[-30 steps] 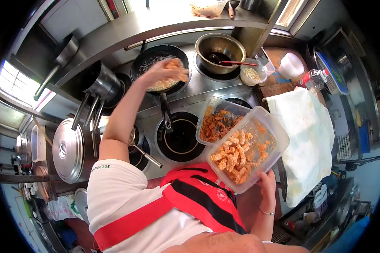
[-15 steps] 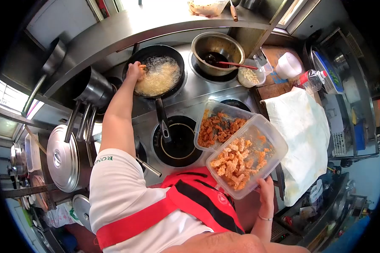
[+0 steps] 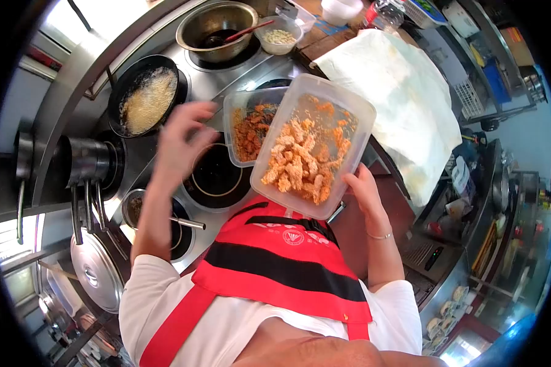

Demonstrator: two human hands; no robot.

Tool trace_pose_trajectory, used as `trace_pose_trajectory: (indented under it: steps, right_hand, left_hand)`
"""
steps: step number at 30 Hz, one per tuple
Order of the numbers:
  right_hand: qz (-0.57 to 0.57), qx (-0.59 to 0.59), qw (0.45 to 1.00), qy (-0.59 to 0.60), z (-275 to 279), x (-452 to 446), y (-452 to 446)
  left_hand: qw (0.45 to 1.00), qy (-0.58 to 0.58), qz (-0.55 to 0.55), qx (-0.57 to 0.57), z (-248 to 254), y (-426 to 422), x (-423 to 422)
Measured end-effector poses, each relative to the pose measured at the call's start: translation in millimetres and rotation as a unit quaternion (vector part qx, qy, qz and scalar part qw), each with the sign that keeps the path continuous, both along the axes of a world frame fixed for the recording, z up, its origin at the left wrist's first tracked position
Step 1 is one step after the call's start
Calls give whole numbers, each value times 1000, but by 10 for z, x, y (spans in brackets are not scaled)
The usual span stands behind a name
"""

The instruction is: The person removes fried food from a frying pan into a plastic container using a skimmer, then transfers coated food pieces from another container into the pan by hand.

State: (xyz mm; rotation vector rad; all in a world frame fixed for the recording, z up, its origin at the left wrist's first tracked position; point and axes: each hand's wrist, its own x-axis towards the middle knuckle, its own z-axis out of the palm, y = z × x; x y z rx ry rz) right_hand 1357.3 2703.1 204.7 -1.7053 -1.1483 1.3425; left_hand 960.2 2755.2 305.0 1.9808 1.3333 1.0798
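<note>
My right hand [image 3: 364, 185] grips the lower right rim of a clear plastic container [image 3: 362, 116]. Strips of crumb-coated meat [image 3: 297, 160] are heaped in its lower part, with loose crumbs above. Partly under it sits a second plastic container [image 3: 231, 119] with darker, reddish coated pieces [image 3: 249, 136]. My left hand [image 3: 187, 137] is in the air between the containers and the frying pan [image 3: 117, 101]. It looks empty, its fingers apart and slightly blurred. Pale oil bubbles [image 3: 150, 101] in the pan, whose handle is hidden behind my hand.
A metal bowl [image 3: 191, 26] with dark liquid and a red-handled utensil [image 3: 248, 31] stands behind. Beside it is a tub of pale chopped pieces [image 3: 279, 37]. White cloth [image 3: 389, 104] covers the right side. Saucepans [image 3: 87, 160] and a lidded pot [image 3: 96, 272] stand left.
My left hand has drawn back from over the frying pan toward the containers, and the coated piece in it is gone. The view has turned right; my right hand still holds the container.
</note>
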Motion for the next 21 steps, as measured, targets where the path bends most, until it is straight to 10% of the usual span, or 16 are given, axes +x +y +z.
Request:
trace_pose_trajectory:
  steps: [11,21]
  right_hand:
    - [36,33,994,-96,1,59,-13]
    - [73,57,983,-157,-30,176,-55]
  left_hand:
    - [873,364,-304,110,-1062,-127,1706]
    - [845,375,-377,57,-1190,38,1852]
